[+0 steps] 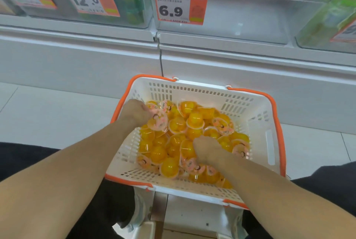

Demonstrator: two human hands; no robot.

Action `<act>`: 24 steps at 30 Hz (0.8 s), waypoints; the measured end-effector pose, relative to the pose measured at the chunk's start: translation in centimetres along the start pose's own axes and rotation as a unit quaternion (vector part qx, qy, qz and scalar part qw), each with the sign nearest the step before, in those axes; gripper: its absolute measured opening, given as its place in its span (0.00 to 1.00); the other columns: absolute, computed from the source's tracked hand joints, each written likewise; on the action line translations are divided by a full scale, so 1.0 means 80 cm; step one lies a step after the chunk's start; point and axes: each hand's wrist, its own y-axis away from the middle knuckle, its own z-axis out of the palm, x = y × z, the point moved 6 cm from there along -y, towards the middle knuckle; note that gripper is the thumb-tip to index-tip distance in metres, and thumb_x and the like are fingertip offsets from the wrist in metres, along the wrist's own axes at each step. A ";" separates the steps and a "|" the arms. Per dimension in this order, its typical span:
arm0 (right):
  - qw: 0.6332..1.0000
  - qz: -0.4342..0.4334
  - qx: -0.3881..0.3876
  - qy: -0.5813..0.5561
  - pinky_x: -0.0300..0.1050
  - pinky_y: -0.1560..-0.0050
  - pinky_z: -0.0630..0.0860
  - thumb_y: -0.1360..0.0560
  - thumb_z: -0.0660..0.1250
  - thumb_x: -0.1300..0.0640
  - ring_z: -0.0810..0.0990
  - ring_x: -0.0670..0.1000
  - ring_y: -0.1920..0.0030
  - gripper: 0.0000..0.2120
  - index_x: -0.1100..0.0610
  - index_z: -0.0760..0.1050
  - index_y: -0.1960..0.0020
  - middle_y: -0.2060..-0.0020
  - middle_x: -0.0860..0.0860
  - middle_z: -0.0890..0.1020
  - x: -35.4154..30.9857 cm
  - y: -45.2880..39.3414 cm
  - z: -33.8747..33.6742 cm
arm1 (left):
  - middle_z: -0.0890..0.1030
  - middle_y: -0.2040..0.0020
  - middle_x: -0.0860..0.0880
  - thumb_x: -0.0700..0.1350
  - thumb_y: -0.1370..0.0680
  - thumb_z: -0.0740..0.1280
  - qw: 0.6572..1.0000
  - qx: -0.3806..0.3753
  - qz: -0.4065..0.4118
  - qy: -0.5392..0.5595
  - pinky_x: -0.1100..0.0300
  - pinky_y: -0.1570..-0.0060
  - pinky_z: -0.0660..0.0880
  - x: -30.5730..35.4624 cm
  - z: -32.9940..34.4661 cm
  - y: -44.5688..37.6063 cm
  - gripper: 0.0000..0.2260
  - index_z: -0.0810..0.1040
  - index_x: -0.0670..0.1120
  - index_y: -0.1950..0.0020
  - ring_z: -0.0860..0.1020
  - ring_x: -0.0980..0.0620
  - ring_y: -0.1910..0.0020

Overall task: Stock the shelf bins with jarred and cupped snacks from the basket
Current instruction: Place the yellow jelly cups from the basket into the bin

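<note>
Hands in basket (pixel 240 101): left hand (pixel 135 112), right hand (pixel 207 149) curled on jelly cups (pixel 194 121); clear bin (pixel 240 15) above, 6.9 tag (pixel 180 7).

This is a shop aisle, seen at a low white shelf (pixel 115 32). Clear plastic bins (pixel 240 17) line the shelf, each fronted by an orange-and-white price tag (pixel 180 7), with "6.9" and "12.0" printed large. A white shopping basket (pixel 256 115) with orange handles, heaped with yellow jelly cups (pixel 194 119), sits over the pale tiled floor (pixel 48 107).
</note>
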 end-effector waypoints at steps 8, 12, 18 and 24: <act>0.995 -0.059 -0.073 0.039 0.48 0.59 0.74 0.23 0.71 0.50 0.74 0.51 0.65 0.19 0.60 0.68 0.64 0.64 0.50 0.74 -0.012 0.020 -0.095 | 0.79 0.58 0.50 0.45 0.25 0.74 0.958 0.030 0.203 -0.200 0.58 0.52 0.73 0.116 -0.106 0.018 0.06 0.79 0.46 0.59 0.78 0.48 0.52; 0.996 -0.075 0.042 0.034 0.41 0.66 0.67 0.21 0.68 0.49 0.70 0.50 0.67 0.19 0.53 0.66 0.67 0.67 0.49 0.71 -0.001 0.063 -0.223 | 0.78 0.60 0.52 0.45 0.24 0.73 0.929 0.008 0.276 -0.245 0.57 0.55 0.72 0.160 -0.158 0.043 0.06 0.78 0.46 0.58 0.77 0.47 0.55; 0.972 -0.099 0.085 -0.195 0.48 0.56 0.83 0.21 0.68 0.53 0.85 0.51 0.58 0.09 0.58 0.74 0.55 0.52 0.55 0.82 0.050 0.132 -0.342 | 0.83 0.55 0.46 0.38 0.20 0.65 0.943 -0.202 0.222 0.142 0.51 0.50 0.80 0.150 -0.162 0.065 0.05 0.73 0.40 0.55 0.82 0.47 0.54; 0.835 -0.100 0.052 -0.539 0.67 0.45 0.79 0.18 0.61 0.61 0.84 0.65 0.48 0.06 0.61 0.71 0.52 0.50 0.63 0.80 0.077 0.143 -0.327 | 0.80 0.60 0.40 0.36 0.17 0.56 0.891 -0.278 0.135 0.332 0.43 0.55 0.79 0.176 -0.140 0.087 0.09 0.74 0.38 0.52 0.81 0.43 0.62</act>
